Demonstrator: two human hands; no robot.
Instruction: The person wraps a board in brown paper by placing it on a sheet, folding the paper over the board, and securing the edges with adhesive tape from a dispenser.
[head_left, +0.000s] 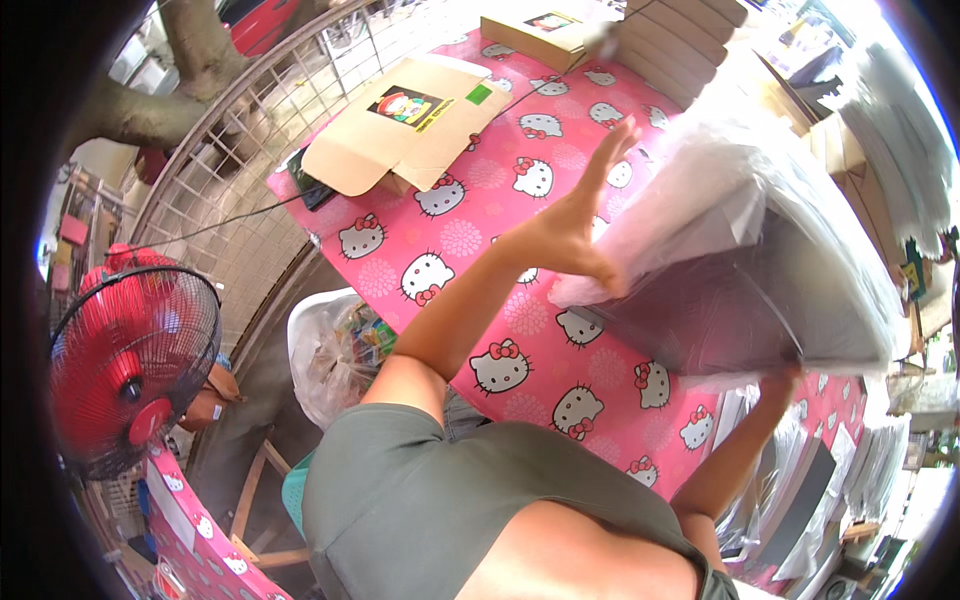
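A large dark flat piece in cloudy clear plastic wrapping (pixel 740 290) is tilted up over the right part of the table. At its near lower edge, my right hand (pixel 782 378) grips the plastic; most of those fingers are hidden behind it. My left hand (pixel 575 228) is raised above the table beside the wrapping's left edge. Its thumb and fingers are spread wide and hold nothing. Beneath both hands lies a pink cat-patterned tabletop (pixel 460 238).
An opened flat cardboard box (pixel 350 145) lies at the table's far left. Another box (pixel 530 40) and stacked cartons (pixel 670 50) stand farther back. At left are a red fan (pixel 135 365) and a lined white bin (pixel 325 370). Plastic-sleeved sheets (pixel 800 490) lean at right.
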